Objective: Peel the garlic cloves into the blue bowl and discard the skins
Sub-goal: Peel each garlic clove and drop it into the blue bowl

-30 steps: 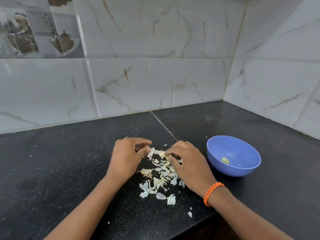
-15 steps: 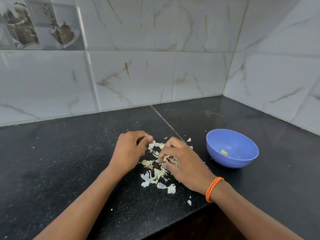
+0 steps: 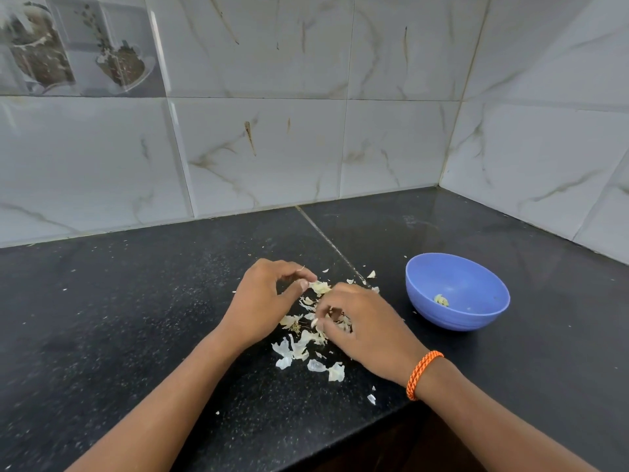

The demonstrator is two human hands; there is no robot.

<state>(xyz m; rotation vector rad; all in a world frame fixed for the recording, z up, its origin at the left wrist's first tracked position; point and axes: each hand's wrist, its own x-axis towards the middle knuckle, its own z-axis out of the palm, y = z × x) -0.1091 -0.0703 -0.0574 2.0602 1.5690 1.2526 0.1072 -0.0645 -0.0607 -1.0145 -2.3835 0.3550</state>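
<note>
Skins [image 3: 308,345] lie pale, papery, scattered; one peeled clove [image 3: 441,300] inside blue bowl [image 3: 476,284].

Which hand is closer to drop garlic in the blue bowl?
Probably the right hand: it lies beside the blue bowl, while the left hand is on the far side of the garlic skins.

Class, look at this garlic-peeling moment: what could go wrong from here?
1. The garlic skins lie loose on the black counter; some sit near its front edge and could be brushed off.
2. The right hand is gathering skins close to the blue bowl, so scraps might flick in with the peeled clove.
</note>
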